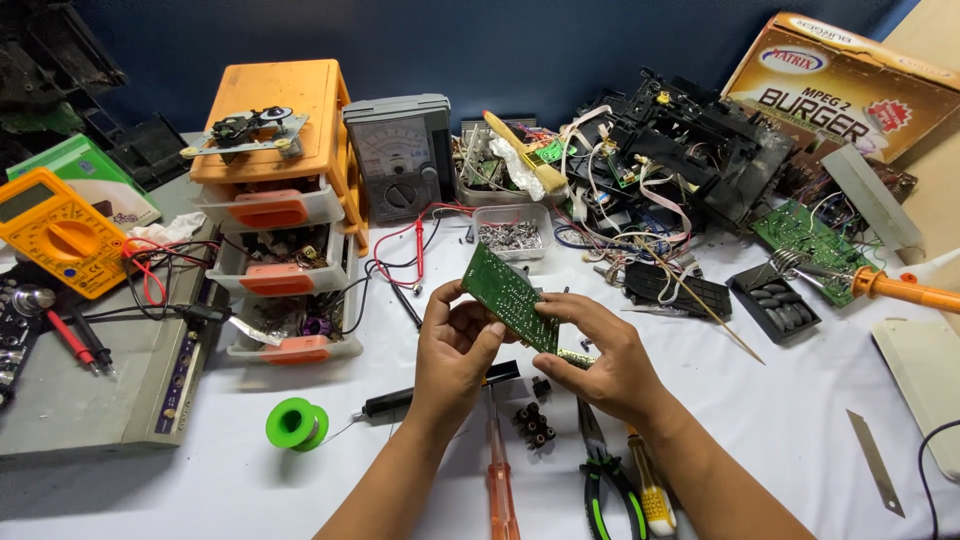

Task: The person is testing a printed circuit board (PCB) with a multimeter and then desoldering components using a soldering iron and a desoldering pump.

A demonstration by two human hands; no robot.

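Head camera looks down on a white-covered workbench (800,400) crowded with repair gear, most of it pushed to the back and sides, probably so the middle stays free for handwork. At upper right a printed cardboard box (840,85) leans against the wall, and below it sits a gutted black player chassis (690,150) trailing ribbon cables. At upper left stands an orange drawer cabinet (280,200) with a small disc-drive mechanism on top, its three drawers partly pulled, likely for quick reach of spare parts. Beside it, an analog multimeter (400,155) is propped upright so its dial faces the seat. A yellow digital multimeter (55,230) lies at the far left with red leads. A soldering iron (890,288) rests in its coil stand at the right edge, tip kept off the cloth.

At the centre of the frame, the green circuit board (508,297) is held tilted on edge between both hands, raised above the bench, seemingly for inspection. The left hand (455,350) is curled, gripping the board's lower left edge with thumb and fingers. The right hand (600,355) is also partly closed, pinching the board's lower right corner.

Just below the hands lie green-handled pliers (605,480), an orange screwdriver (498,470) and a green solder spool (297,423) at lower left.
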